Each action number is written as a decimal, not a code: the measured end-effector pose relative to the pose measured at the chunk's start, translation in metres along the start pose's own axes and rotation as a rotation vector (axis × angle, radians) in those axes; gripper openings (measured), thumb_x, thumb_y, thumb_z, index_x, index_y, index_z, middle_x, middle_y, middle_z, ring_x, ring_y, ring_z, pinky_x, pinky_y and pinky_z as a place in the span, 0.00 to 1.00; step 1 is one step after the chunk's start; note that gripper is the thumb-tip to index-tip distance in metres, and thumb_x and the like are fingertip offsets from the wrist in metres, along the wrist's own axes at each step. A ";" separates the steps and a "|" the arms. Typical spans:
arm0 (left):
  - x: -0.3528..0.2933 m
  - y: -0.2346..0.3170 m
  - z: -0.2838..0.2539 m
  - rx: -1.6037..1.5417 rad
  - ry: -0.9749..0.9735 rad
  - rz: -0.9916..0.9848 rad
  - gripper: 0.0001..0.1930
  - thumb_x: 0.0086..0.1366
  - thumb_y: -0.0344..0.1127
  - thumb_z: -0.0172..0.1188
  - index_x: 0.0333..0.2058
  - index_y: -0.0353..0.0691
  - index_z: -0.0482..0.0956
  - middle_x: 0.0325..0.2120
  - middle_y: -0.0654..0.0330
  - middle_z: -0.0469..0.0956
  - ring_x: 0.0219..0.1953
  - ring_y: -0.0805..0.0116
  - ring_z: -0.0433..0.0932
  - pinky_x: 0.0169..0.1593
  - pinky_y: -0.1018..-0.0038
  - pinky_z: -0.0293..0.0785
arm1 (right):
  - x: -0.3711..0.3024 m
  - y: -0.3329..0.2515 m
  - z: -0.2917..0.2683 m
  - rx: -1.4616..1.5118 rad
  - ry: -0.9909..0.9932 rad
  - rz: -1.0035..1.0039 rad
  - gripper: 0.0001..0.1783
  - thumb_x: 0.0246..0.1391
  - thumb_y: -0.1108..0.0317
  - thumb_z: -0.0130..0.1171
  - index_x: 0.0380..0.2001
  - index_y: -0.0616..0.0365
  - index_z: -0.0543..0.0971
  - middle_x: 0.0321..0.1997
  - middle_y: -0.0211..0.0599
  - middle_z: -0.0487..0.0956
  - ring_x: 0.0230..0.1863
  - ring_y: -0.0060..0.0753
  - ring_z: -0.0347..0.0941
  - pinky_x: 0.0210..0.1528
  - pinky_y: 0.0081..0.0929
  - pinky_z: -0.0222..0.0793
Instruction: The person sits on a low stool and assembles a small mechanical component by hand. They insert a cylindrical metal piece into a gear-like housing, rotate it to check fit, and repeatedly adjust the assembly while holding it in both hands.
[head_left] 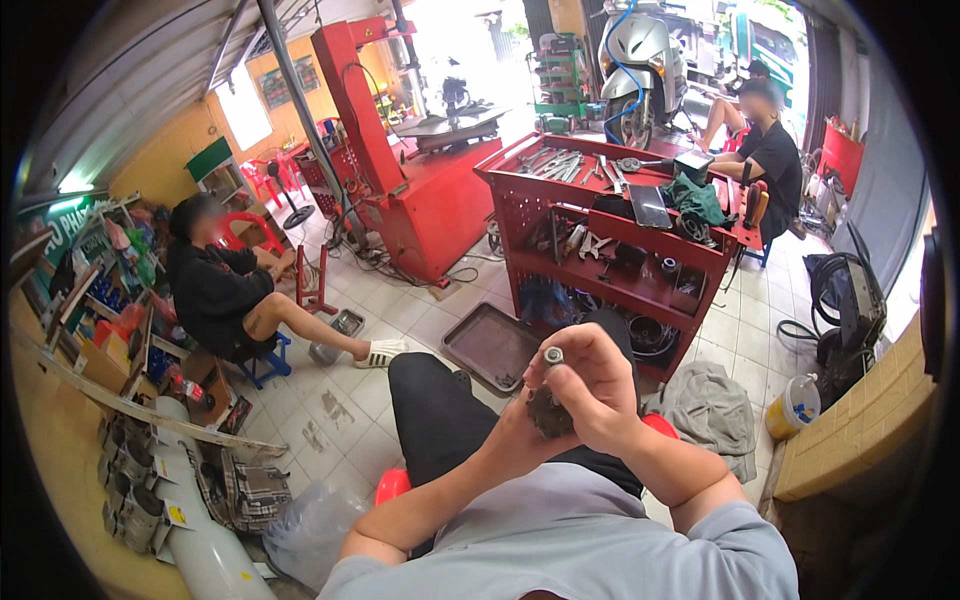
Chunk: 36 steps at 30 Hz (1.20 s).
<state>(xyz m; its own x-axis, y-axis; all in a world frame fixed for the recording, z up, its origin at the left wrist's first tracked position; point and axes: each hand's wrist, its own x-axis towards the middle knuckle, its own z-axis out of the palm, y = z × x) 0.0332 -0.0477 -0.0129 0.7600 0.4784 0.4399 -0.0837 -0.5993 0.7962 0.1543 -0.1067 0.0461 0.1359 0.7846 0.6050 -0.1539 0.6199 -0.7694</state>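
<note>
Over my lap, I hold a dark, round metal part with a toothed, gear-like rim (547, 415). A short, shiny metal cylinder (553, 357) shows above it, with a round opening in its end. My left hand (518, 432) is closed around the toothed part from the left and below, most of its fingers hidden. My right hand (596, 392) closes over it from the right, its thumb against the cylinder and its fingers curled above. Whether the cylinder is joined to the toothed part I cannot tell.
Ahead stands a red tool cart (610, 255) bearing several wrenches. A metal tray (478, 378) lies on the tiled floor before it. One person (225, 285) sits at left, another (765, 160) behind the cart at right. A grey cloth (708, 412) and white bucket (795, 408) are at right.
</note>
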 end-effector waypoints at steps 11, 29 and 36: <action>-0.001 -0.008 0.001 -0.004 -0.038 -0.061 0.39 0.49 0.39 0.70 0.56 0.36 0.57 0.47 0.51 0.69 0.48 0.57 0.72 0.49 0.67 0.69 | 0.000 0.000 -0.002 -0.032 -0.056 0.014 0.20 0.57 0.73 0.52 0.52 0.62 0.63 0.36 0.33 0.71 0.39 0.21 0.70 0.41 0.20 0.67; -0.002 -0.009 -0.001 -0.011 -0.039 -0.029 0.38 0.49 0.37 0.69 0.56 0.35 0.58 0.49 0.51 0.67 0.49 0.55 0.70 0.50 0.66 0.68 | 0.000 0.005 -0.003 -0.100 -0.084 -0.068 0.18 0.59 0.72 0.48 0.51 0.65 0.64 0.39 0.37 0.71 0.40 0.24 0.70 0.43 0.23 0.67; 0.000 -0.006 -0.001 0.037 -0.045 -0.002 0.40 0.50 0.36 0.69 0.57 0.35 0.56 0.48 0.52 0.67 0.49 0.58 0.71 0.50 0.68 0.69 | -0.001 0.009 0.000 -0.064 -0.024 -0.161 0.23 0.56 0.74 0.52 0.53 0.59 0.58 0.37 0.39 0.71 0.39 0.28 0.70 0.43 0.27 0.68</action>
<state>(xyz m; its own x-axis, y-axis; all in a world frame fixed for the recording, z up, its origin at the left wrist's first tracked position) 0.0328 -0.0436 -0.0169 0.7886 0.4506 0.4183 -0.0586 -0.6221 0.7807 0.1532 -0.1015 0.0382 0.1305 0.6757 0.7255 -0.0689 0.7362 -0.6732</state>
